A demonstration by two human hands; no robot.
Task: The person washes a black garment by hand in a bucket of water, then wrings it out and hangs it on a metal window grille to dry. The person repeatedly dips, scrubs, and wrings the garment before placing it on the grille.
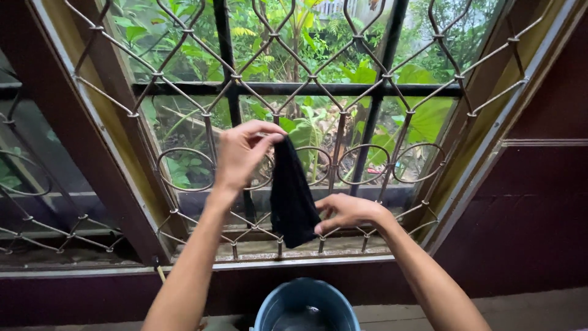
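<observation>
While the left hand (244, 153) is raised in front of the window grille (343, 104), its thumb and fingers are pinched shut on the top edge of a black cloth (291, 193), so that the cloth hangs straight down from that grip. Lower and to the right, the right hand (346, 211) is closed on the cloth's lower right edge, fingers curled around the fabric near its bottom corner. The cloth is dark and limp, narrower at the top and wider toward the bottom, and it hangs just in front of the grille's lower row of metal rings, above the window sill (294, 250). Whether it touches the bars cannot be told.

Directly below the cloth, at the near edge of the view, stands a blue-grey bucket (306, 303) with a round rim; its inside looks dark, and the contents are unclear. The grille is made of bent metal rods in a diamond pattern, with a dark horizontal bar across the middle. Beyond it, on the far side, green leafy plants (361, 73) fill the view. A dark red wall (527, 214) runs to the right of the window frame.
</observation>
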